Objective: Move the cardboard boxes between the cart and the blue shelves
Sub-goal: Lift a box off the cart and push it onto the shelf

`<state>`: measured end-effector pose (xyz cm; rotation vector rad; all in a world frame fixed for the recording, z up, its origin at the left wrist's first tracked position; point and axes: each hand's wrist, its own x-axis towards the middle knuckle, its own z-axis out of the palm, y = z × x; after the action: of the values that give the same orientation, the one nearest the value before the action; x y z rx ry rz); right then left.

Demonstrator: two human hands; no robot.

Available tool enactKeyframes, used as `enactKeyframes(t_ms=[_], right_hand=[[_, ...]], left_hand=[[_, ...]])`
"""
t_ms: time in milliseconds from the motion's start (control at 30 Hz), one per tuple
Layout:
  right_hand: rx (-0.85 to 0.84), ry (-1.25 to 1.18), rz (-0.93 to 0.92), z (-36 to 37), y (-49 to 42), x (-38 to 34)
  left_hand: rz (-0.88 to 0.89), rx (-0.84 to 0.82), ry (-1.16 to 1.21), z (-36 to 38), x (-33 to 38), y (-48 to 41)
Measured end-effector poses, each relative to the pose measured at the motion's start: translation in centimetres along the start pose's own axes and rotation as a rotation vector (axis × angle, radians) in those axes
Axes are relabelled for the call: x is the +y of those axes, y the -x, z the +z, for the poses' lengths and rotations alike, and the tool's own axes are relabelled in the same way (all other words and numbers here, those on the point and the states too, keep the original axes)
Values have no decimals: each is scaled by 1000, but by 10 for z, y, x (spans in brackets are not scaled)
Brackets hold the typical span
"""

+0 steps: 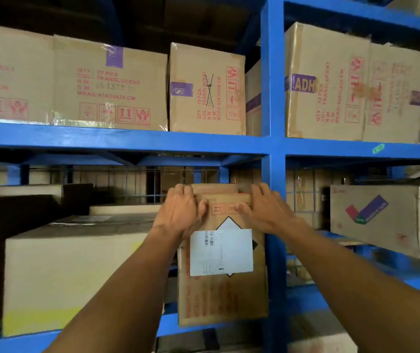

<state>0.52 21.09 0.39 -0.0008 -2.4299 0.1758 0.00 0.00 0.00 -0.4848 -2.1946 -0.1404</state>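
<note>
Your arms point(117, 289) reach forward; your left grip point(181, 210) and right grip point(267, 211) both curl over the top edge of the cardboard box point(204, 301), which stands tall below them.

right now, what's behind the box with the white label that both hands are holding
Above the box, wire mesh and what looks like more cardboard beyond it show. Directly behind is covered by the box itself, the left hand and right hand.
</note>
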Motion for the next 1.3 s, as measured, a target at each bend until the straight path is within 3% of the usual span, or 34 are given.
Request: enactKeyframes(t_ms=[100, 167, 267, 333, 467, 567, 733, 967, 1300], right_hand=[[-95, -142, 26, 17, -15, 14], [-172, -377, 23, 32, -21, 19], [-205, -623, 58, 44, -24, 27], [-270, -633, 69, 45, -27, 30], [-314, -534, 26, 48, -31, 29], [-321, -575, -25, 51, -31, 32], [-332, -567, 10, 44, -23, 28], [-205, -500, 99, 24, 17, -4], [17, -399, 337, -15, 108, -93]], left_hand=[[-114, 12, 14, 20, 1, -9], [-166, 0, 76, 34, -1, -15], [-244, 38, 289, 50, 1, -18], [-282, 78, 394, 58, 2, -17], [-375, -40, 583, 64, -2, -13], [-318, -192, 645, 58, -6, -13], [-294, -449, 553, 41, -15, -16], [-214, -377, 568, 34, -26, 7], [152, -355, 778, -8, -80, 57]])
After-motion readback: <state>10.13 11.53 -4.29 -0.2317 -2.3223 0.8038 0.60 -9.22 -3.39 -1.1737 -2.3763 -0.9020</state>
